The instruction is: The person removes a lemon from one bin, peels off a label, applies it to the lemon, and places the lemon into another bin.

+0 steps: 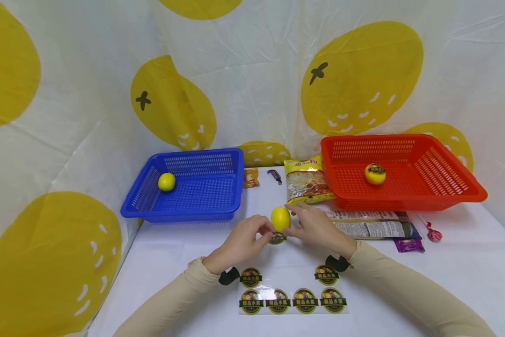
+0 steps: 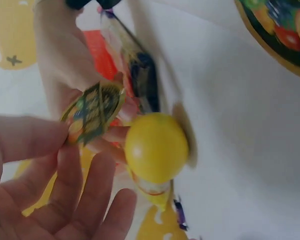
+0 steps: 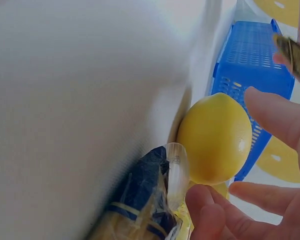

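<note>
A yellow lemon (image 1: 280, 219) (image 3: 215, 139) rests on the white table between the two hands. My left hand (image 1: 245, 236) pinches a round dark-and-gold fruit sticker (image 2: 94, 112) by its edge, between thumb and forefinger. The sticker is held tilted in front of the lemon, apart from it in the left wrist view. On the lemon's other side is my right hand (image 1: 315, 227), its thumb and fingers spread around the fruit. Whether those fingertips touch the lemon I cannot tell. Nearer the body lies a clear sticker sheet (image 1: 292, 277) bearing several more such labels.
A blue basket (image 1: 240, 199) with one lemon (image 1: 166, 182) stands at left. At right, a red basket (image 1: 467, 189) holds a labelled lemon (image 1: 374, 176). Around the right hand lie a yellow food packet (image 1: 307, 180), a long package (image 1: 374, 228), a purple wrapper (image 1: 409, 245) and a lollipop (image 1: 435, 235).
</note>
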Demonstrator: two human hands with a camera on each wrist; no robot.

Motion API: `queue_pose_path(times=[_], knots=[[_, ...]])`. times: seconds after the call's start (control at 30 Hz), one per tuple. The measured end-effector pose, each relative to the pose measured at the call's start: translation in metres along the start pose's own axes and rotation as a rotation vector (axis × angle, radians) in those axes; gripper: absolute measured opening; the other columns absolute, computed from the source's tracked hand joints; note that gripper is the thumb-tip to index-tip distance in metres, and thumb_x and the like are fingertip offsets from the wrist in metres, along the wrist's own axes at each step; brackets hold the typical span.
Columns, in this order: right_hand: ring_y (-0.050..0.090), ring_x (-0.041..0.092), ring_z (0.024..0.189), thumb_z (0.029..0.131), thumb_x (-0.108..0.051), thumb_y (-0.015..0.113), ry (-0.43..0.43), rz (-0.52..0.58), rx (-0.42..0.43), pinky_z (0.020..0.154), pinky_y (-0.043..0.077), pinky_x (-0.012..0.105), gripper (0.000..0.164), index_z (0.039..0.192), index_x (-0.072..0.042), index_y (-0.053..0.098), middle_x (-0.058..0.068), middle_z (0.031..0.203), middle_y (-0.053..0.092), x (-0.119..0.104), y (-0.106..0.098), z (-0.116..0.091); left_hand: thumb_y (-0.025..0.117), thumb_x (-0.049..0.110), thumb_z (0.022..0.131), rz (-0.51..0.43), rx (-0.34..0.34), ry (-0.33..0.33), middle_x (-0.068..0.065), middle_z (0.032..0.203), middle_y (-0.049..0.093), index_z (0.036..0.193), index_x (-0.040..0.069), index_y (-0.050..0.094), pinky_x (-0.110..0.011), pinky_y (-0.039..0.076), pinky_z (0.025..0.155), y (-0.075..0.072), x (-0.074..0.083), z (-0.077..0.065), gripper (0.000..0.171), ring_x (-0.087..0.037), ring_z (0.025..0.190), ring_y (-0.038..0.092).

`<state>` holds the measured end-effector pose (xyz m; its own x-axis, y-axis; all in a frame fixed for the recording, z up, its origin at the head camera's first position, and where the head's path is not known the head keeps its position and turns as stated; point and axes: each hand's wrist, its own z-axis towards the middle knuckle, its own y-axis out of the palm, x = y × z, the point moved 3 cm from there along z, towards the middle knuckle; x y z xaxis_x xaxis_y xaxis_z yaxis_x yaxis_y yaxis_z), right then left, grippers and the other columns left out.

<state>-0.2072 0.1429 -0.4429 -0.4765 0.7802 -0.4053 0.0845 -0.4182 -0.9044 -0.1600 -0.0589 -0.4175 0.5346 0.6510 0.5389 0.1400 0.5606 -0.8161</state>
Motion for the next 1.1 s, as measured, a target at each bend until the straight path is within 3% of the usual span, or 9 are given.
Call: queue_pose_path(times=[0.17, 0.43, 0.67, 0.77, 1.1], knots=[[0.064, 0.016, 0.084, 0.082, -0.041, 0.086, -0.013, 0.004, -0.021, 0.071, 0.054, 0.033, 0.077, 0.146, -0.008, 0.057, 0.018, 0.127, 0.068, 0.001, 0.003, 0.003, 0.066, 0.010, 0.098, -0.033, 0.064, -0.015, -0.002, 0.096, 0.070, 0.102, 0.011, 0.068, -0.025, 0.054, 0.078, 0.001, -0.006, 0.006, 0.005, -0.013, 0.087, 0.066], [0.052, 0.013, 0.075, 0.080, -0.045, 0.086, -0.032, 0.037, -0.016, 0.067, 0.042, 0.028, 0.083, 0.146, -0.005, 0.056, 0.016, 0.124, 0.071, 0.005, 0.009, 0.008, 0.064, 0.009, 0.099, -0.097, 0.084, -0.053, -0.004, 0.096, 0.069, 0.102, 0.009, 0.068, -0.028, 0.055, 0.081, 0.005, -0.014, 0.016, 0.005, -0.014, 0.088, 0.066], [0.049, 0.010, 0.065, 0.078, -0.041, 0.088, -0.026, 0.093, -0.043, 0.057, 0.037, 0.024, 0.077, 0.141, -0.007, 0.060, 0.007, 0.104, 0.075, 0.007, 0.009, 0.017, 0.065, 0.010, 0.099, -0.112, 0.081, -0.091, -0.004, 0.097, 0.070, 0.102, 0.010, 0.068, -0.025, 0.055, 0.080, 0.007, -0.022, 0.021, 0.005, -0.014, 0.088, 0.066], [0.051, 0.010, 0.067, 0.076, -0.040, 0.090, -0.008, 0.101, -0.046, 0.059, 0.039, 0.025, 0.075, 0.139, -0.009, 0.063, 0.005, 0.101, 0.074, 0.008, 0.009, 0.018, 0.065, 0.011, 0.099, -0.129, 0.086, -0.110, -0.004, 0.097, 0.070, 0.103, 0.010, 0.068, -0.023, 0.054, 0.079, 0.008, -0.024, 0.024, 0.005, -0.014, 0.088, 0.066], [0.061, 0.015, 0.083, 0.070, -0.039, 0.094, 0.005, 0.076, -0.022, 0.072, 0.048, 0.033, 0.076, 0.135, -0.013, 0.065, 0.007, 0.118, 0.076, 0.005, 0.010, 0.021, 0.063, 0.011, 0.100, -0.178, 0.075, -0.121, -0.005, 0.096, 0.070, 0.104, 0.009, 0.068, -0.021, 0.053, 0.079, 0.011, -0.024, 0.034, 0.006, -0.012, 0.086, 0.064]])
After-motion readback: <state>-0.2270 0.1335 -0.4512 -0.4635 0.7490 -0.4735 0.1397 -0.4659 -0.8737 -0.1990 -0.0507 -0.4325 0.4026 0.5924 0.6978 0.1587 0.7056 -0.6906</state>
